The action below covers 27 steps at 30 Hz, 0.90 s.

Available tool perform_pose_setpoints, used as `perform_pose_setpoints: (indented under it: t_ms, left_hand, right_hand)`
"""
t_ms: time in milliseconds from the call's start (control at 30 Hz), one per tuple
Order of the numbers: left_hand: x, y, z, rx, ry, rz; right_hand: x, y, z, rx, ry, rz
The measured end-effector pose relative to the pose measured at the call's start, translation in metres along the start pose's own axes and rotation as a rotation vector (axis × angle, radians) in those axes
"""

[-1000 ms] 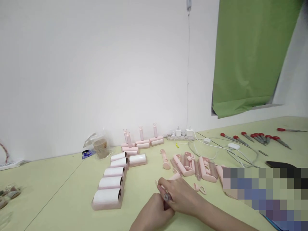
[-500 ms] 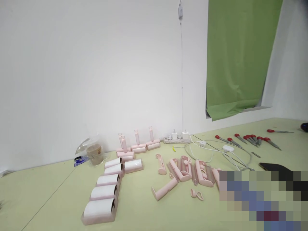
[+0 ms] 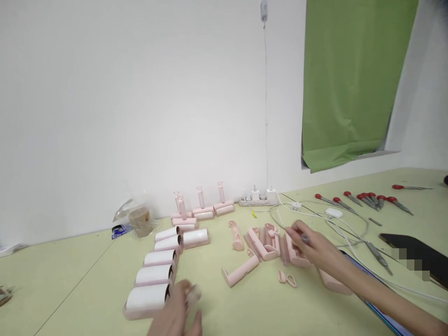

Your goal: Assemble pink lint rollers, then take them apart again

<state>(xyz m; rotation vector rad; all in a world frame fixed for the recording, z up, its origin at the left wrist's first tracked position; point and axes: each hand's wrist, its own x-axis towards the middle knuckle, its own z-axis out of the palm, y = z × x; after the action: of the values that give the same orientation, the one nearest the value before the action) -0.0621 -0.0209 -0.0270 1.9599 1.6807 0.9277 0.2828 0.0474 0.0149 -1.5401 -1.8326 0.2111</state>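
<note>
My left hand [image 3: 177, 310] is blurred at the bottom, just right of the nearest white paper roll [image 3: 147, 298]. A small translucent piece [image 3: 193, 295] shows at its fingers. My right hand [image 3: 310, 245] is closed above the pink lint roller parts, and the greyish, see-through end of a rod-like piece [image 3: 305, 239] sticks out of its fingers. Below that hand lie a pink roller cover [image 3: 297, 256], partly hidden, and another pink cover [image 3: 338, 283]. A pink cap with a heart-shaped loop [image 3: 287, 278] and a pink L-shaped cover [image 3: 241, 273] lie between the hands.
Assembled pink lint rollers [image 3: 203, 212] stand by the wall. A power strip [image 3: 258, 201] with white cables, several red-ended grey tools [image 3: 367, 199], a dark phone [image 3: 416, 254] and a bagged cup [image 3: 140, 221] are on the table. A blue-edged flat thing [image 3: 381, 317] lies under my right arm.
Both hands have come into clear view, the left at the bottom centre and the right over the pink parts. The view has shifted slightly.
</note>
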Motion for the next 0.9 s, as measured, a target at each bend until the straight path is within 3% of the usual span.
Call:
perform_pose_setpoints:
  t_ms: [133,267,400,467,533,600,700,900]
  left_hand:
    - [0.044,0.005,0.020,0.231,-0.071,0.170]
    - [0.080,-0.009,0.040,0.396,-0.025,0.143]
    - [0.075,-0.011,0.049,0.309,0.031,0.176]
    - [0.067,-0.002,0.054,0.166,-0.033,0.252]
    - [0.063,0.010,0.063,0.044,-0.169,0.318]
    - [0.065,0.022,0.077,0.056,-0.254,0.337]
    - [0.076,0.035,0.104,0.060,-0.278,0.294]
    - [0.086,0.042,0.151,-0.157,-0.180,0.169]
  right_hand:
    - [0.032,-0.009,0.027,-0.040,0.026,0.057]
    - [0.044,0.000,0.033,-0.073,0.051,0.044]
    - [0.051,0.007,0.024,-0.074,0.061,0.057]
    - [0.062,0.004,0.022,-0.059,0.047,0.018]
    - [0.080,-0.002,0.027,-0.043,0.008,-0.052]
    - [0.104,-0.012,0.040,-0.042,-0.047,-0.107]
    - [0.146,-0.031,0.073,-0.075,-0.122,-0.100]
    - [0.207,-0.063,0.145,-0.132,-0.161,0.113]
